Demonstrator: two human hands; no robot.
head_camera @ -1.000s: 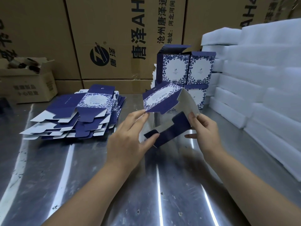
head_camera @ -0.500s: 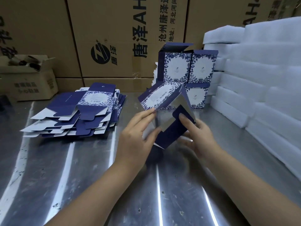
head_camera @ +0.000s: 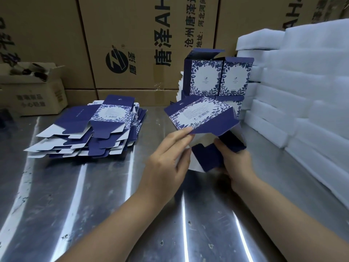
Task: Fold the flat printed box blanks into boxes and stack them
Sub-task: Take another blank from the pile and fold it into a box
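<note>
Box blank [head_camera: 205, 127], half-opened, held above the bench [head_camera: 113, 205] between both hands. Left hand [head_camera: 168, 163]: fingers [head_camera: 179, 136] pinch the near edge of the printed panel [head_camera: 198, 113], likely to brace the tube square. Right hand [head_camera: 238, 163]: thumb and fingers curl round the blue bottom flap [head_camera: 207, 157], probably to tuck it. Flat blanks [head_camera: 90, 133] lie left of my fingers. Folded boxes [head_camera: 217, 78] stand beyond them, lids open, insides unseen. Small carton [head_camera: 37, 99], far left, holds dark items [head_camera: 37, 72].

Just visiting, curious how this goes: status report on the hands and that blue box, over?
Left hand pinches half-folded blue-and-white printed cardboard box; right hand grips its blue bottom flaps. Box unfinished. Flat blanks piled left, folded boxes behind, nothing blocking.
</note>
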